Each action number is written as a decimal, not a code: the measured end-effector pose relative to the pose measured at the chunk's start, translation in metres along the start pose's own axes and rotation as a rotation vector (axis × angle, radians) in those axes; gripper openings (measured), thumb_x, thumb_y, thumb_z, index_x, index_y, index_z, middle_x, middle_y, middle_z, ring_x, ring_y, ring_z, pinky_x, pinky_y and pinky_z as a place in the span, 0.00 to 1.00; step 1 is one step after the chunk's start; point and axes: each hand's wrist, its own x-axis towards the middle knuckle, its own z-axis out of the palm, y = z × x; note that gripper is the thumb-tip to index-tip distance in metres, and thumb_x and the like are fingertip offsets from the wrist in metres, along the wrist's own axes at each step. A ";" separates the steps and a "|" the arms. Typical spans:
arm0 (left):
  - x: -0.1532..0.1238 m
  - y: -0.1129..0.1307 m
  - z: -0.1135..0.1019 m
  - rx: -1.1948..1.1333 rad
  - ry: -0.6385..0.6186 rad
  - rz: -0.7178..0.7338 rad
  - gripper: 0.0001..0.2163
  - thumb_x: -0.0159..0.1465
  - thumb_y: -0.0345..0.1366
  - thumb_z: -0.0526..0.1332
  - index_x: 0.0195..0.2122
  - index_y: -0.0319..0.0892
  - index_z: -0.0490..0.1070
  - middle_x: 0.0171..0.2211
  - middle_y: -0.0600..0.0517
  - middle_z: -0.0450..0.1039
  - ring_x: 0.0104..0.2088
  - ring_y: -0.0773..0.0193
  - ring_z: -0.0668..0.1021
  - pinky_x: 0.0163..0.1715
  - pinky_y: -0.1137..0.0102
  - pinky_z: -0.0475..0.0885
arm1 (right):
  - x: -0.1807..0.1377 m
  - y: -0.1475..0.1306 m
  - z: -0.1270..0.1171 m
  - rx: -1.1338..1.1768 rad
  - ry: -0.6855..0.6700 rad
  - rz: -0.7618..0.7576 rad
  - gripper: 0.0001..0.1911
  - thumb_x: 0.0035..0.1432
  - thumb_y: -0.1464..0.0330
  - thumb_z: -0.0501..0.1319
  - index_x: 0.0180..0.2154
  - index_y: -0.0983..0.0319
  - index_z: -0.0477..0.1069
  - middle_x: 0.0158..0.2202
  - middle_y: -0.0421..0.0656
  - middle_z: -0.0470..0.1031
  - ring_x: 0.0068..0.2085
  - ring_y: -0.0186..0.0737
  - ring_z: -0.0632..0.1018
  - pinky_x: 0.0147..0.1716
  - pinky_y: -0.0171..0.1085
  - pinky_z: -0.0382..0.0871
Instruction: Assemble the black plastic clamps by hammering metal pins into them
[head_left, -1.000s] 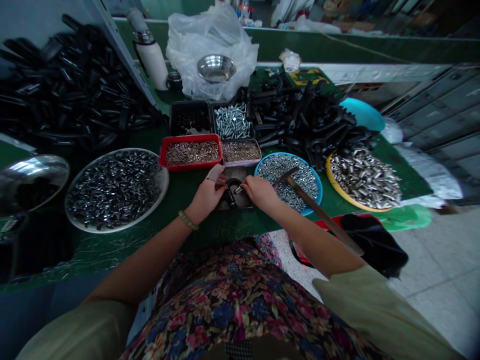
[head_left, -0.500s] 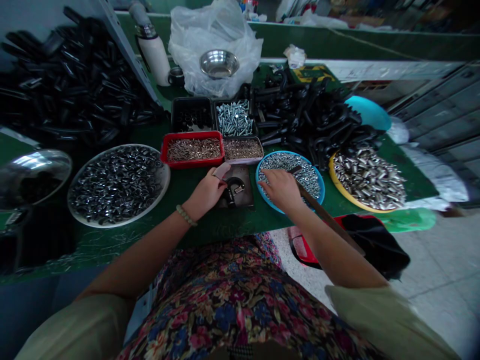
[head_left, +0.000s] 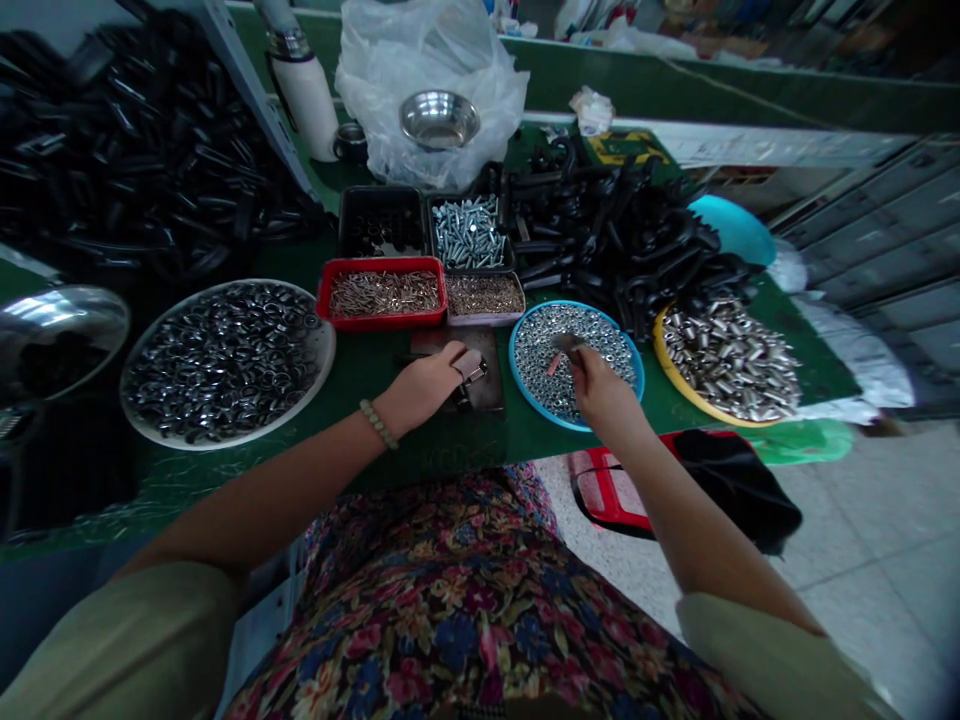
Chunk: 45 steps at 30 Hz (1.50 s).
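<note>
My left hand [head_left: 431, 388], with a wrapped finger and a bead bracelet, is closed at a small black part [head_left: 463, 396] that has a shiny ribbed metal piece [head_left: 474, 373]. The part lies on a flat metal plate [head_left: 491, 350]; my fingers partly cover it. Over the blue tray of nuts [head_left: 534, 345], my right hand [head_left: 604, 388] is closed round a hammer, whose dark head [head_left: 568, 342] shows beyond the fingers. The forearm hides most of its handle. A small pink piece [head_left: 555, 363] shows by that hand.
Behind the plate stand a red box of pins [head_left: 382, 318], a box of small fasteners [head_left: 486, 297] and a bin of bolts [head_left: 469, 232]. A white tray of metal rings [head_left: 319, 370] lies left, a yellow tray of metal sleeves [head_left: 679, 378] right. Black handles [head_left: 615, 215] are heaped behind.
My right hand has closed on the hammer that lay across the blue tray and has shifted slightly right. My left hand has moved right, over the black part.
</note>
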 end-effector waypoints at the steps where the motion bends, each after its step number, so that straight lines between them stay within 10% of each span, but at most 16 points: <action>1: -0.002 -0.002 0.002 0.000 0.017 -0.003 0.14 0.70 0.34 0.47 0.50 0.43 0.69 0.52 0.47 0.69 0.39 0.64 0.76 0.42 0.70 0.71 | -0.003 -0.012 -0.003 0.094 -0.020 -0.052 0.19 0.67 0.66 0.45 0.56 0.63 0.61 0.51 0.53 0.74 0.47 0.50 0.78 0.41 0.44 0.71; 7: -0.021 -0.011 0.006 -0.010 0.136 -0.008 0.16 0.64 0.38 0.58 0.53 0.45 0.70 0.58 0.46 0.65 0.60 0.52 0.65 0.64 0.53 0.53 | -0.005 -0.062 -0.009 0.266 -0.119 -0.235 0.18 0.67 0.65 0.45 0.55 0.61 0.61 0.52 0.51 0.75 0.47 0.49 0.79 0.43 0.43 0.72; 19: -0.022 -0.023 0.013 -0.141 0.135 -0.219 0.31 0.59 0.39 0.64 0.62 0.42 0.54 0.56 0.46 0.69 0.58 0.55 0.68 0.65 0.51 0.44 | 0.013 -0.101 -0.008 0.167 -0.297 -0.344 0.19 0.68 0.66 0.45 0.56 0.63 0.62 0.49 0.52 0.76 0.45 0.48 0.79 0.43 0.44 0.71; 27: -0.034 -0.004 0.009 0.070 0.044 -0.017 0.20 0.65 0.31 0.54 0.59 0.46 0.62 0.49 0.44 0.71 0.51 0.52 0.70 0.52 0.55 0.65 | -0.005 -0.011 -0.008 -0.108 0.050 0.044 0.23 0.67 0.61 0.45 0.60 0.60 0.58 0.47 0.53 0.75 0.39 0.51 0.79 0.34 0.46 0.71; 32: -0.021 0.000 -0.008 -0.266 0.073 -0.093 0.16 0.67 0.32 0.52 0.55 0.42 0.66 0.47 0.44 0.72 0.47 0.56 0.73 0.51 0.61 0.68 | -0.010 0.037 0.007 -0.394 0.101 0.106 0.23 0.65 0.60 0.49 0.57 0.63 0.65 0.45 0.57 0.73 0.41 0.55 0.76 0.35 0.49 0.69; 36: -0.006 -0.005 -0.016 -0.607 0.011 -0.268 0.14 0.68 0.35 0.50 0.48 0.41 0.72 0.41 0.47 0.77 0.41 0.58 0.78 0.43 0.65 0.72 | 0.042 0.013 0.002 -0.299 0.205 -0.112 0.20 0.66 0.59 0.51 0.50 0.62 0.72 0.47 0.53 0.73 0.49 0.53 0.70 0.47 0.48 0.63; 45: -0.001 -0.016 -0.027 0.141 -0.097 -0.302 0.15 0.67 0.44 0.52 0.35 0.40 0.73 0.32 0.45 0.76 0.32 0.56 0.78 0.32 0.66 0.69 | 0.180 -0.068 0.024 -0.365 -0.077 -0.310 0.13 0.62 0.71 0.54 0.43 0.69 0.75 0.45 0.58 0.76 0.48 0.52 0.71 0.44 0.43 0.61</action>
